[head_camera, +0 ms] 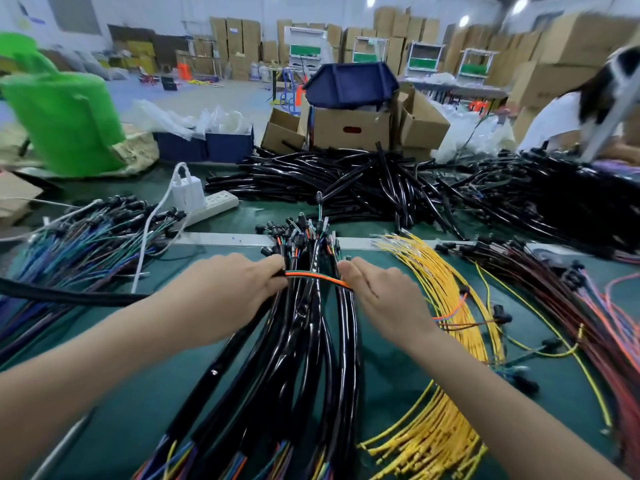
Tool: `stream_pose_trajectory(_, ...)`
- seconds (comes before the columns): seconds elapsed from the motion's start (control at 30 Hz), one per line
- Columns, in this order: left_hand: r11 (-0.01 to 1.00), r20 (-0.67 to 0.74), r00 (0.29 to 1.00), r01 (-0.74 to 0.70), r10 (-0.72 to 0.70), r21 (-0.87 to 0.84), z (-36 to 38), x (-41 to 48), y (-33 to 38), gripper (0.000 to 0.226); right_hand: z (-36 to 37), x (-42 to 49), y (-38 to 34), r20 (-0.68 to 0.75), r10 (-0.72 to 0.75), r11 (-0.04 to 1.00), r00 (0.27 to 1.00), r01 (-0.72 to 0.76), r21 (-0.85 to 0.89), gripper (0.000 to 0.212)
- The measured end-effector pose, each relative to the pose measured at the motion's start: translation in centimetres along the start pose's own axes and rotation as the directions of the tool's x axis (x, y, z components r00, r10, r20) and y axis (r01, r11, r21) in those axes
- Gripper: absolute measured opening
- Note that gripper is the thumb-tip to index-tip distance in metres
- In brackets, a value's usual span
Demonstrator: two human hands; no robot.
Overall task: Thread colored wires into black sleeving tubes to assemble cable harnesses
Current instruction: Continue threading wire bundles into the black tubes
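Two bare hands met over the middle of the dark green worktop (384,386). The left hand (225,289) had its fingers (273,268) curled round the end of a glossy black sleeving tube (221,362), which ran back from the hand toward the near edge. The right hand (384,292) pinched a thin orange wire (317,277) between thumb and fingertips. The wire was stretched almost level between the two hands, and its left end met the mouth of the tube at the left hand. Whether it had entered the tube could not be told.

Beneath the wire lay a thick bundle of black sleeved harnesses (311,341), with coloured wire ends fanning out at the near edge. Just right of it lay a curved sheaf of yellow wires (446,296), and farther right a mass of red and dark wires (561,299). Blue and green wires (79,244) were spread at the left. A heap of loose black tubes (346,181) lay across the far side, near a white power strip (214,206). Behind stood a brown cardboard box (349,129) and a green bag (65,123).
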State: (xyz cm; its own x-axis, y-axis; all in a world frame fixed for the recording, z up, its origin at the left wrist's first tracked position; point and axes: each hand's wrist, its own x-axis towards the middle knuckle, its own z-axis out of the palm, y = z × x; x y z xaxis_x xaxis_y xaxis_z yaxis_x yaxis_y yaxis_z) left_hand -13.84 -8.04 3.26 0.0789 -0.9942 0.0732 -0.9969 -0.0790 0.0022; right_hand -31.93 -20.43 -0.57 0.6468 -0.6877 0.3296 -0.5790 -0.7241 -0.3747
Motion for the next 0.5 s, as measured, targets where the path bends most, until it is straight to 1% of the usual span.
stream_pose_trajectory(0.03, 1.000, 0.041, 0.999, 0.005, -0.005, -0.009, 0.0, -0.3, -0.4, 0.022, 0.0, 0.0, 0.1, 0.046, 0.009, 1.000, 0.999, -0.010, 0.013, 0.048)
stream_pose_trajectory(0.1, 0.999, 0.099, 0.995, -0.007, 0.012, -0.050, 0.3, -0.5, -0.2, 0.022, 0.0, 0.3, -0.3, 0.139, -0.028, 0.998, 0.990, 0.020, 0.063, 0.042)
stream_pose_trajectory(0.17, 0.994, 0.112, 0.992, -0.044, 0.054, -0.096, 0.4, -0.3, 0.5, 0.022, -0.4, 0.4, -1.5, 0.177, -0.139, 0.988, 0.974, 0.125, 0.091, 0.041)
stream_pose_trajectory(0.23, 0.989, 0.118, 0.989, -0.078, 0.093, -0.124, 0.0, 0.0, 1.1, 0.021, -1.1, 0.5, -2.9, 0.191, -0.279, 0.960, 0.941, 0.275, 0.051, 0.052)
stream_pose_trajectory(0.3, 0.979, 0.158, 0.972, -0.156, 0.177, -0.133, -0.3, 0.2, 1.8, 0.017, -1.8, 0.4, -4.4, 0.220, -0.371, 0.923, 0.902, 0.385, -0.022, 0.068)
stream_pose_trajectory(0.37, 0.961, 0.160, 0.952, -0.240, 0.261, -0.138, -0.3, 0.2, 2.6, 0.004, -2.0, 0.5, -5.5, 0.234, -0.390, 0.905, 0.891, 0.418, -0.083, 0.079)
stream_pose_trajectory(0.43, 0.961, 0.077, 0.965, -0.237, 0.250, -0.144, -0.4, 0.2, 2.9, 0.007, -2.0, 0.7, -5.5, 0.249, -0.367, 0.906, 0.896, 0.405, -0.124, 0.086)
stream_pose_trajectory(0.47, 0.967, 0.028, 0.974, -0.219, 0.224, -0.130, -0.4, 0.2, 2.6, 0.011, -2.0, 1.1, -4.8, 0.266, -0.335, 0.918, 0.904, 0.377, -0.126, 0.082)
stream_pose_trajectory(0.5, 0.973, -0.013, 0.980, -0.199, 0.199, -0.113, -0.4, 0.2, 2.0, 0.015, -2.2, 1.5, -3.7, 0.289, -0.296, 0.936, 0.911, 0.336, -0.100, 0.069)
